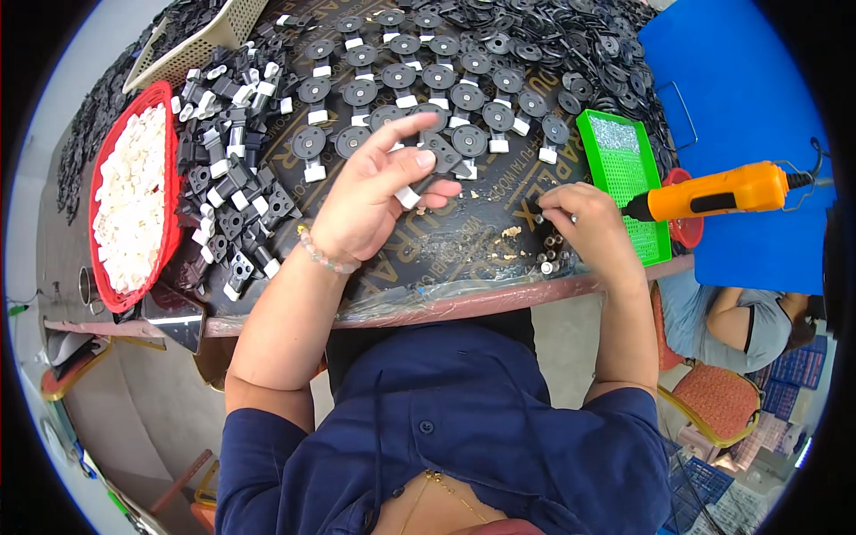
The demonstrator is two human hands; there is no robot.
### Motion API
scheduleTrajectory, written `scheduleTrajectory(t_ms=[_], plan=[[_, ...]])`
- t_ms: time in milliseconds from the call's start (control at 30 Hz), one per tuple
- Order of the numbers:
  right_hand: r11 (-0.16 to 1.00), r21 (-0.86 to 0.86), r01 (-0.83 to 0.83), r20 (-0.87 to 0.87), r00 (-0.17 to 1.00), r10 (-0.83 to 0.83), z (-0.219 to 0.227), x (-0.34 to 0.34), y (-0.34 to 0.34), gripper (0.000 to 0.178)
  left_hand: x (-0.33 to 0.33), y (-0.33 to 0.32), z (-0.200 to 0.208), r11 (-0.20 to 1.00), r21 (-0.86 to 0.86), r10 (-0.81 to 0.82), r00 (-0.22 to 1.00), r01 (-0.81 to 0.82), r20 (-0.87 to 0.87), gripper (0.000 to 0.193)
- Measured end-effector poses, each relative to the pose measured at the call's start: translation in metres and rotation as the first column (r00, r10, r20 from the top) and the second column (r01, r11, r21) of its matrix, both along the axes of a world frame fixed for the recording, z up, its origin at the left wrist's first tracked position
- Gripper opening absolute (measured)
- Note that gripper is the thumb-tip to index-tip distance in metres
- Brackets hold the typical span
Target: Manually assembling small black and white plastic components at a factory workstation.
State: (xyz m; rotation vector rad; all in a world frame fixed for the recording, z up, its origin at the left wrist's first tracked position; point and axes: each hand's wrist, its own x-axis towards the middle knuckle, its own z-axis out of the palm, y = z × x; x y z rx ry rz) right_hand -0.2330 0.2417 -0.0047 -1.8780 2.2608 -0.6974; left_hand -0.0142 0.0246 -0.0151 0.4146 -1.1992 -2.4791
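Note:
My left hand (352,209), palm turned up, grips a black plastic bracket (443,153) with a white end piece between thumb and fingers. Beyond it stand several rows of black round discs joined to white-tipped brackets (439,77), laid out on the dark table. My right hand (590,223) is low over the table's right part, thumb and fingertips pinched together; what they hold is too small to make out. Small metal cylinders (549,262) cluster just below its fingertips. Right of this hand are a green tray (661,227) of small silvery pieces and an orange electric screwdriver (718,192).
On the left are a heap of black brackets with white ends (234,201), a red basket (169,134) of white pieces and a cream basket (192,53). Black discs (571,40) pile up at the back right. A red bowl (685,227) sits under the screwdriver. Another person (740,325) is at the right.

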Motion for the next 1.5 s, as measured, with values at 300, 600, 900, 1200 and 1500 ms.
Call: scheduleTrajectory(t_ms=[300,600,900,1200,1500], plan=[[0.982,-0.186,0.012,0.499,0.863,0.084,0.041,0.045,-0.072,0.005,-0.006,0.005,-0.011,0.999,-0.027,-0.021,0.999,0.020,-0.026,0.052],[0.981,-0.180,-0.073,0.346,0.929,0.133,0.037,0.041,-0.115,0.019,-0.006,0.005,-0.014,0.999,-0.040,0.017,1.000,-0.017,0.008,0.052],[0.770,0.183,0.611,-0.484,0.738,-0.471,0.032,-0.107,-0.126,0.022,-0.009,-0.001,-0.010,0.998,0.040,0.048,0.996,-0.051,0.079,0.033],[0.753,0.170,0.636,-0.593,0.676,-0.437,0.003,-0.119,-0.134,0.015,-0.005,-0.003,-0.003,0.991,-0.028,0.136,0.989,-0.134,0.065,0.024],[0.981,0.171,0.086,-0.282,0.959,-0.035,0.037,0.043,-0.073,0.013,-0.003,-0.005,-0.007,0.972,0.009,0.236,0.972,-0.236,0.007,0.026]])
